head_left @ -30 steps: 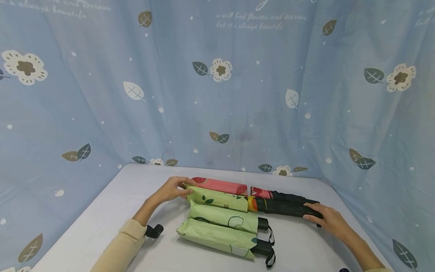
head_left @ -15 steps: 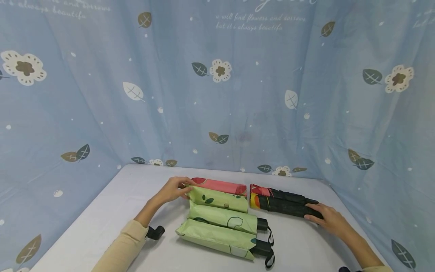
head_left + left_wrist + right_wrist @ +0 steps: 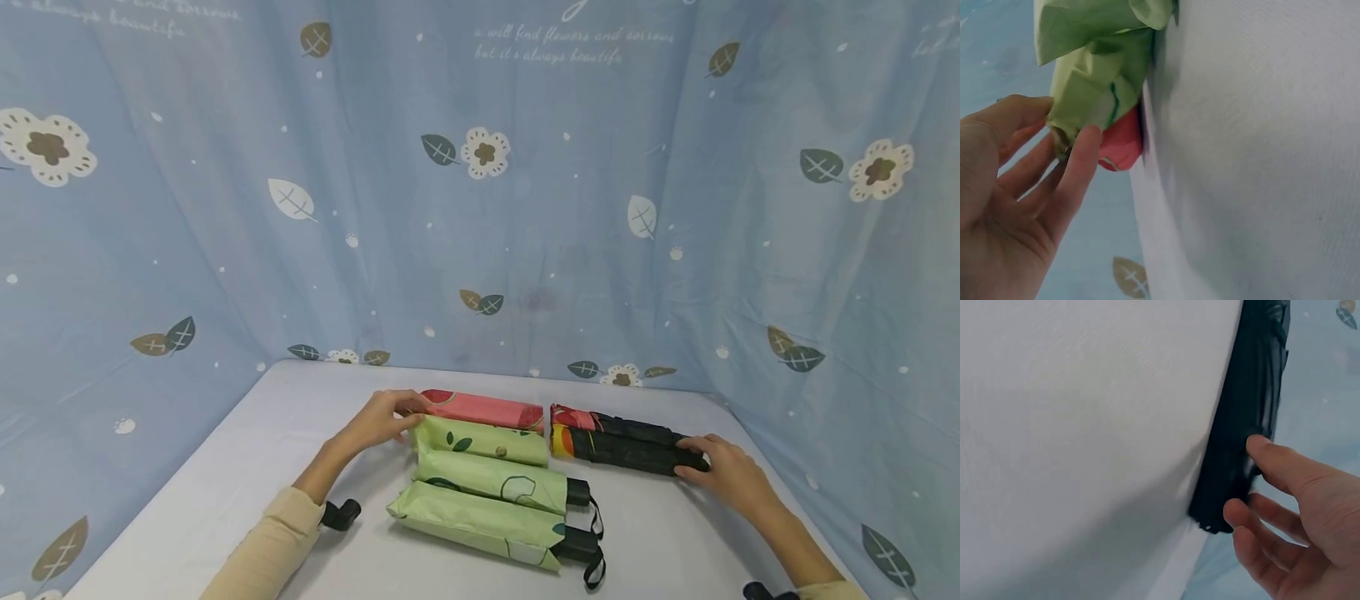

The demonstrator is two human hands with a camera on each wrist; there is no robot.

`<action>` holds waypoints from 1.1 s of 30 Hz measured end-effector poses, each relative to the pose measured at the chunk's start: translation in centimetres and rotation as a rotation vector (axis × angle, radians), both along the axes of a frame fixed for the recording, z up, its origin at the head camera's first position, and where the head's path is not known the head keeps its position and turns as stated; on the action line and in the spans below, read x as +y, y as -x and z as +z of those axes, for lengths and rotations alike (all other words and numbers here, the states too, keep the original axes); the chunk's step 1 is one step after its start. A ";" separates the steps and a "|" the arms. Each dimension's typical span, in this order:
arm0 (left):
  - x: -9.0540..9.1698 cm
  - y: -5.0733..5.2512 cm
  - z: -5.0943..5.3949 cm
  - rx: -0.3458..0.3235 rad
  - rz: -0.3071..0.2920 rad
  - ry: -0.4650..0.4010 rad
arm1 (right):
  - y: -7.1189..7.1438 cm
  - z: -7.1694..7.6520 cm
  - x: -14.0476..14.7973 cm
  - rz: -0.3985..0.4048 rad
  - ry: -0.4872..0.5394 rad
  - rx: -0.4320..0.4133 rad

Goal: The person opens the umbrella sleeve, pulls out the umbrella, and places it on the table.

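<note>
In the head view my left hand pinches the left end of a light green, leaf-printed umbrella sleeve. The left wrist view shows thumb and fingers at that sleeve's crumpled end. My right hand holds the right end of a black folded umbrella with a yellow-orange tip. The right wrist view has the thumb on the black fabric, other fingers partly behind. A second black umbrella with a red tip lies against it. Behind the green sleeve is a pink watermelon-print sleeve.
Nearer on the white table lie two light green umbrellas: one beside the sleeve, another in front. Both have black handles and wrist loops. A blue patterned curtain stands behind and at the sides.
The yellow-tipped black umbrella first touched the green sleeve's right end; a small gap now separates them. The right hand has shifted slightly back and right. The left hand stays nearly in place.
</note>
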State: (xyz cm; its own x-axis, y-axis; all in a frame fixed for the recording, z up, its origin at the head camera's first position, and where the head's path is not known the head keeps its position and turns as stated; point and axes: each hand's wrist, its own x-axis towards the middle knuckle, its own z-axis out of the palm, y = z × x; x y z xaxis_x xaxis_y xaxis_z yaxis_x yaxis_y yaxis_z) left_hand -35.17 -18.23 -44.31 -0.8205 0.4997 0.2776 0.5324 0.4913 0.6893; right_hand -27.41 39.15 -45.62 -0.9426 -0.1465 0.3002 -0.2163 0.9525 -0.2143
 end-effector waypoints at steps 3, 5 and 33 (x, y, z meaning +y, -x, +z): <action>0.0 -0.1 0.1 0.082 0.012 0.008 | 0.0 0.2 -0.5 0.025 0.003 0.024; 0.1 -0.1 0.3 0.161 0.025 0.013 | -0.1 0.4 -1.0 0.041 0.007 0.040; 2.7 -3.9 2.8 0.120 -0.197 0.229 | -1.1 2.4 -6.6 0.165 0.031 0.010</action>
State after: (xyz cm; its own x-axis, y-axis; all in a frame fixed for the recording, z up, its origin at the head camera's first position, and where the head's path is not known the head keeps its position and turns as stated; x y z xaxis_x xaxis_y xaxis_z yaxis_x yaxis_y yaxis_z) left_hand -31.24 -15.58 -41.51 -0.6700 0.7063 0.2286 0.7034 0.5055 0.4997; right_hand -26.35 32.51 -43.18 -0.9032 -0.2899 0.3165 -0.3720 0.8966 -0.2402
